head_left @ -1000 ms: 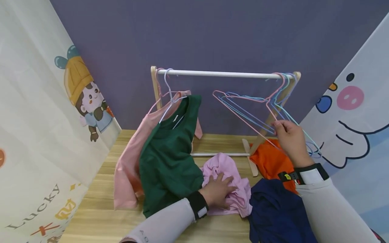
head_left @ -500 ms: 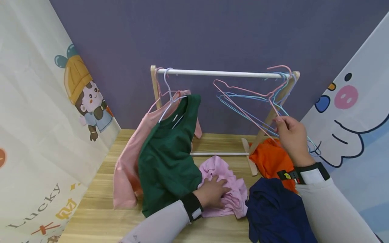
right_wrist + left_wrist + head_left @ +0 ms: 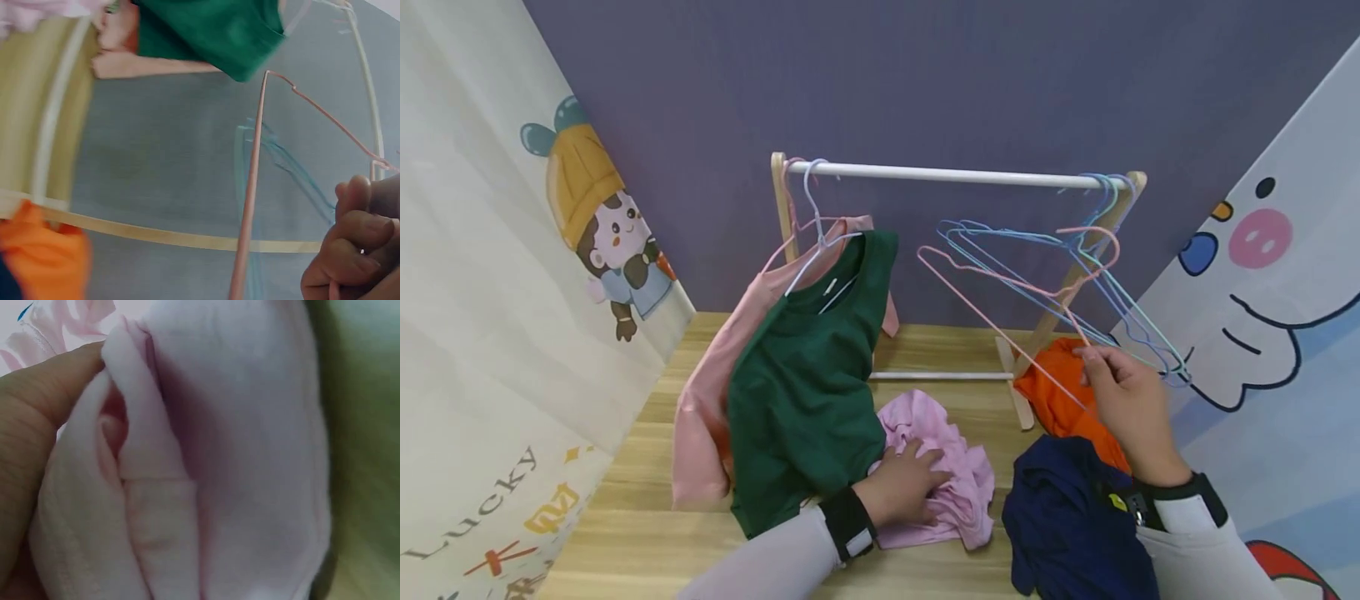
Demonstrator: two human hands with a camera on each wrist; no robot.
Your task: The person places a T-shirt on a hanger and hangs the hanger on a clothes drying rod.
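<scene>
My right hand (image 3: pixel 1127 408) pinches a pink wire clothes hanger (image 3: pixel 1117 247) by its near shoulder. The hanger's hook stands below the rail, apart from it. In the right wrist view, curled fingers (image 3: pixel 350 253) close around the hanger's wire, and its long bar (image 3: pixel 252 175) runs down the middle. My left hand (image 3: pixel 901 487) rests with spread fingers on a crumpled light pink garment (image 3: pixel 967 479) lying on the table. Close up in the left wrist view, the thumb (image 3: pixel 31 419) lies along the folds of that fabric (image 3: pixel 250 456).
A rack with a white rail (image 3: pixel 940 173) stands at the back. A green garment (image 3: pixel 808 375) and a salmon-pink one (image 3: pixel 700 425) hang at its left. Several blue and teal hangers (image 3: pixel 1037 237) hang at its right. Orange (image 3: pixel 1052 383) and navy (image 3: pixel 1067 508) garments lie at right.
My right hand has lifted the pink hanger off the rail and brought it down toward me. My left hand and the light pink garment have shifted slightly left.
</scene>
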